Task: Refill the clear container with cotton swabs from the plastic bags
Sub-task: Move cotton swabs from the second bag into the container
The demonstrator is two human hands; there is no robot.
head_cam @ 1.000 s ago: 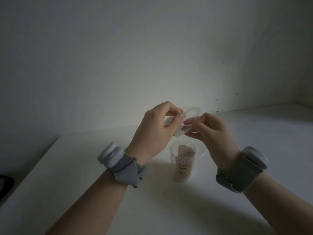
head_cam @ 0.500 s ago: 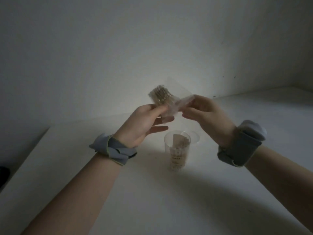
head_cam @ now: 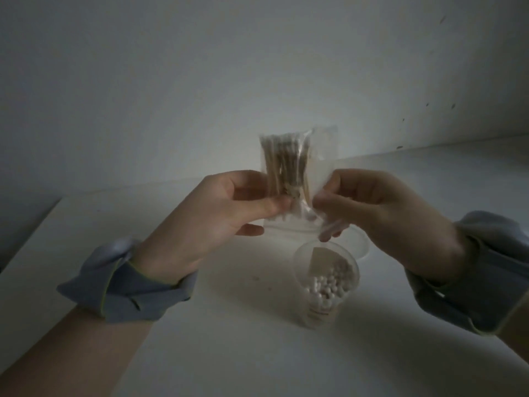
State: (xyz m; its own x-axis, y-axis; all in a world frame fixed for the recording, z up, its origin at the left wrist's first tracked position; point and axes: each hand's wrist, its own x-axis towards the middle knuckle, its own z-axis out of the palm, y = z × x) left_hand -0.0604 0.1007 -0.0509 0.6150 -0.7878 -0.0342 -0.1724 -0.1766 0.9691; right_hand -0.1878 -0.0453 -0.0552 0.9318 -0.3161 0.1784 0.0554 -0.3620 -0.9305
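Observation:
A clear plastic bag (head_cam: 297, 167) of wooden-stick cotton swabs is held upright in the air above the table. My left hand (head_cam: 217, 207) pinches its lower left part between thumb and fingers. My right hand (head_cam: 369, 207) pinches its lower right edge. Below the hands stands the clear container (head_cam: 326, 285), a round cup, open at the top, with white swab heads and a paper label inside.
The white table (head_cam: 200, 339) runs to a wall at the back and ends at a left edge. A clear round lid (head_cam: 357, 245) lies flat just behind the container. Both wrists wear grey-blue bands.
The bag has turned from tilted to upright and sits closer to the camera. Both hands have shifted their grip to its lower end. The view has dipped toward the container.

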